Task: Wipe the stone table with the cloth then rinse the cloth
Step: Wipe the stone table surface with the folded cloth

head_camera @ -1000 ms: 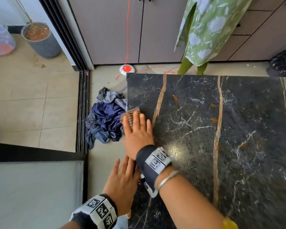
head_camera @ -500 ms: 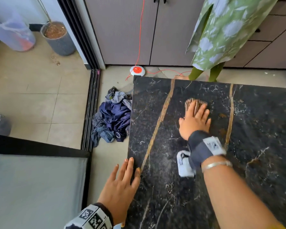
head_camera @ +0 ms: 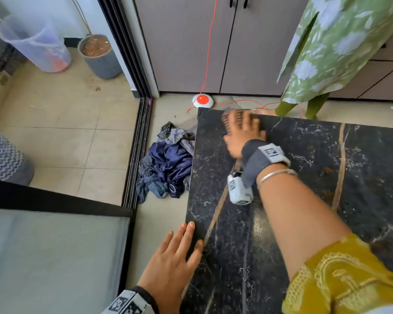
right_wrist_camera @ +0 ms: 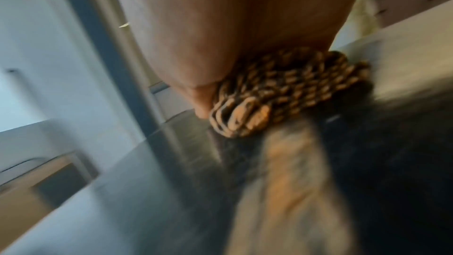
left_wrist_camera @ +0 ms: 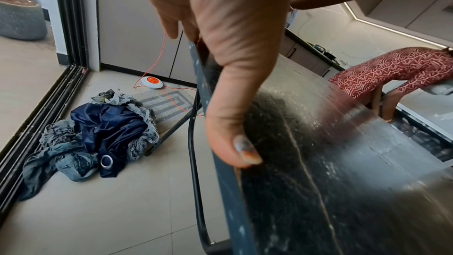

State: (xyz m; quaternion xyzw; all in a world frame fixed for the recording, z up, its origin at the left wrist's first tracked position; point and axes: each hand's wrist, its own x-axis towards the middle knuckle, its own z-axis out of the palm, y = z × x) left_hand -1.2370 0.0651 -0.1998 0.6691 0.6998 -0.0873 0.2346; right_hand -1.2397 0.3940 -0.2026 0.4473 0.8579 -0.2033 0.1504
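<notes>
Presently, the wiping stage is under way and, by appearance, unfinished. The right hand (head_camera: 242, 134) presses flat, fingers extended, on the brown woven cloth (head_camera: 233, 120) at the stone table's (head_camera: 304, 200) far left corner, about 11 o'clock in the head view. Brown smudges remain on the slab toward 3 o'clock, so more passes seem needed; rinsing has not begun and no sink or tap is visible. The left hand (head_camera: 175, 257) lies spread, fingers straight, on the near left table edge at 7 o'clock, holding nothing; the left wrist view shows its thumb (left_wrist_camera: 232, 123) over the rim.

Counts: one cloth, one table, two hands at work, one heap of dark garments (head_camera: 168, 168) on the floor at 9 o'clock, one orange extension reel (head_camera: 202, 100), one planter (head_camera: 100, 55), one translucent bin (head_camera: 34, 44), one bystander in green print (head_camera: 338, 46).
</notes>
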